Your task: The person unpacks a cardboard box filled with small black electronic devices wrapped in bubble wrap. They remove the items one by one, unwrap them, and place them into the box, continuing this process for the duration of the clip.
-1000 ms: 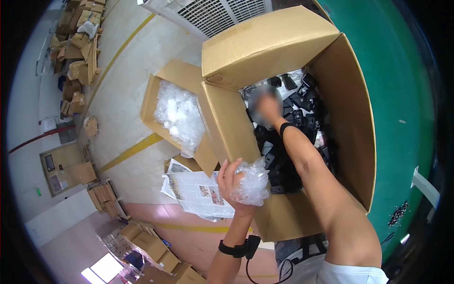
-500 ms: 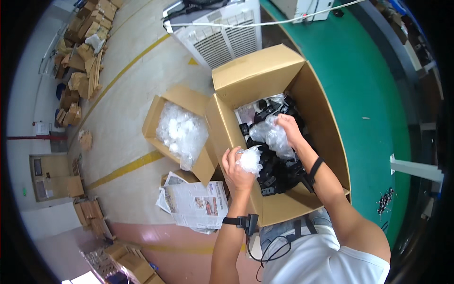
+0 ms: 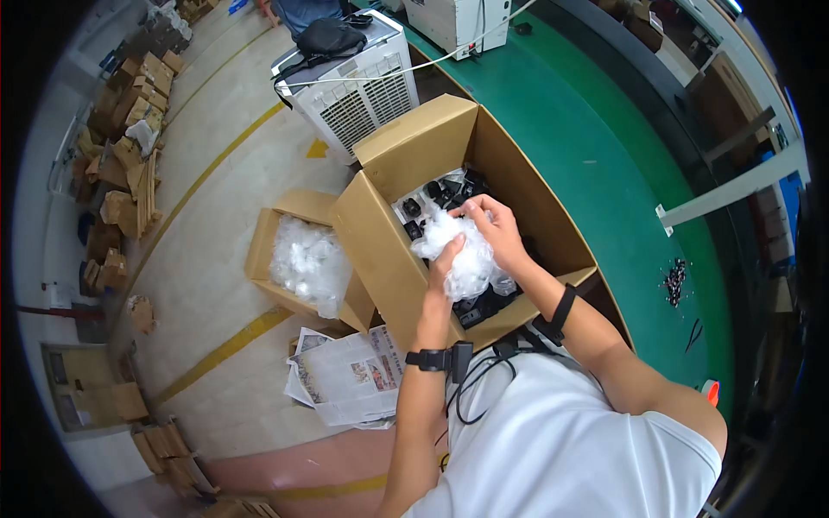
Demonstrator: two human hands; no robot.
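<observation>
A crumpled bundle of clear plastic wrap (image 3: 462, 263) is between my two hands, over the large open cardboard box (image 3: 376, 250). My left hand (image 3: 442, 269) is closed around its near left side. My right hand (image 3: 496, 231) pinches its upper right part, fingers bent. Beneath the bundle, the box contains many black plastic parts (image 3: 412, 207), partly covered by the wrap and my hands. What they are exactly I cannot make out. A smaller cardboard box (image 3: 262, 244) stands to the left, filled with more clear plastic wrap (image 3: 309, 263).
Newspaper sheets (image 3: 341, 380) lie left of my left forearm. Beyond the large box stands a white air cooler (image 3: 367, 99) with a black bag (image 3: 332, 41) on top. A white metal leg (image 3: 734, 190) and small dark bits (image 3: 675, 282) are on the green floor at right.
My hands have come together, and the two separate wads of plastic now form one bundle between them. The view has shifted and turned, showing more of the air cooler and bag.
</observation>
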